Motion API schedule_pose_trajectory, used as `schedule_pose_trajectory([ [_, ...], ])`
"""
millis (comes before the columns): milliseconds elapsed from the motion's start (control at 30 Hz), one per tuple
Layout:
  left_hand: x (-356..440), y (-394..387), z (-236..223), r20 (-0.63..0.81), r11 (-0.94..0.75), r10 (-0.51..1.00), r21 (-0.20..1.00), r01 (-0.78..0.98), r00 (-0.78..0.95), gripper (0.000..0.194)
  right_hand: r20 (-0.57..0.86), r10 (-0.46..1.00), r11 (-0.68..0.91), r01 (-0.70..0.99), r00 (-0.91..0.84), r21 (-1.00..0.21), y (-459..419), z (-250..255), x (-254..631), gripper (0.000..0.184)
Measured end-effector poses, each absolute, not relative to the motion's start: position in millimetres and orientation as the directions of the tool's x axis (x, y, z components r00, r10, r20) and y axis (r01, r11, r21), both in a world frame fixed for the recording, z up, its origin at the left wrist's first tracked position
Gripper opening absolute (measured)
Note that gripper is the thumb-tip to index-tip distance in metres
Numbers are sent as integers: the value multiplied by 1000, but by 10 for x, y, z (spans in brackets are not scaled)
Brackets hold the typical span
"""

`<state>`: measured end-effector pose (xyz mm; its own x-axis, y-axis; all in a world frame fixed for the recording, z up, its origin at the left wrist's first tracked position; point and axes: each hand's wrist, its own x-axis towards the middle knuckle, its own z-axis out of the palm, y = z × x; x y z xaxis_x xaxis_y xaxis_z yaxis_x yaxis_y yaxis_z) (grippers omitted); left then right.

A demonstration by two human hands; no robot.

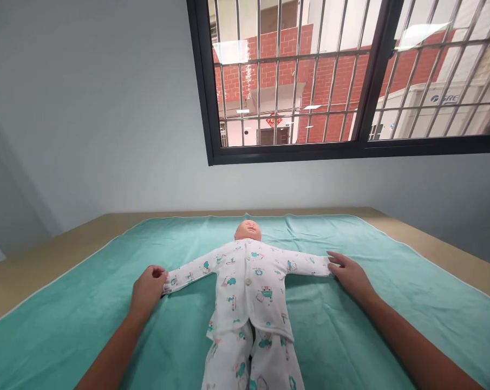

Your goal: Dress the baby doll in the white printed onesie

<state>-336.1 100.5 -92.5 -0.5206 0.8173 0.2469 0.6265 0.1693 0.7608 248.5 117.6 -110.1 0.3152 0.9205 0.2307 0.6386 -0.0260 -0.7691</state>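
Observation:
A baby doll (248,229) lies on its back on a green cloth (126,254), its head toward the wall. It wears a white printed pajama top (265,295), its front buttons showing, and matching pants (232,360). Both sleeves stretch out sideways. My left hand (148,290) is closed, pinching the cuff of the left-side sleeve (188,273). At the other side, my right hand (352,276) holds the end of the right-side sleeve (307,264) between thumb and fingertips, its upper finger lifted a little. The doll's hands do not show. The pant legs run out of view at the bottom.
The cloth lies over a tan tabletop (431,246), whose surface shows along the sides and far edge. Behind it rises a grey wall (106,124) with a dark-framed window (289,154). Metal bars (278,70) stand outside the glass.

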Motion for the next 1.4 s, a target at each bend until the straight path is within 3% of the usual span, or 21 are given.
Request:
schedule_pose_trajectory([
  [100, -3220, 993, -899, 367, 172, 856, 459, 871, -363, 21, 408, 864, -31, 840, 295, -541, 1128, -1046, 2369, 33],
  [200, -2984, 928, -760, 486, 80, 840, 327, 941, -240, 26, 526, 830, 68, 903, 185, -424, 967, -826, 2104, 26],
  [300, -2664, 697, -563, 464, -88, 876, 417, 905, -129, 22, 429, 899, 299, 836, -85, -461, 654, -532, 1743, 26],
  [433, -2226, 138, -358, 239, -297, 954, 674, 676, 181, 18, 274, 893, 450, 735, -357, -507, 51, -291, 1236, 21],
  [533, -1988, -212, -276, 207, -355, 933, 669, 653, 295, 22, 276, 873, 487, 735, -401, -473, -305, -271, 900, 15],
  [700, -1790, -411, -202, 341, -475, 876, 497, 726, 340, 16, 405, 766, 612, 759, -499, -222, -441, -312, 600, 15],
  [800, -1790, -484, -175, 358, -475, 876, 527, 704, 323, 27, 431, 713, 651, 750, -553, -116, -459, -305, 626, 23],
  [933, -1928, -555, -265, 274, -380, 925, 637, 670, 264, 21, 345, 833, 525, 813, -432, -251, -556, -313, 768, 16],
  [1033, -2021, -512, -407, 206, -274, 960, 570, 775, 189, 12, 233, 925, 366, 867, -299, -338, -588, -375, 835, 6],
  [1133, -2008, -423, -482, 147, -251, 967, 411, 876, 209, 10, 155, 953, 299, 901, -262, -316, -534, -448, 836, 4],
  [1233, -1954, -360, -442, 201, -286, 951, 283, 916, 235, 15, 159, 948, 310, 911, -276, -271, -455, -482, 845, 15],
  [1400, -2045, -475, -312, 193, -251, 961, 318, 914, 197, 19, 256, 920, 354, 912, -298, -209, -567, -430, 992, 23],
])
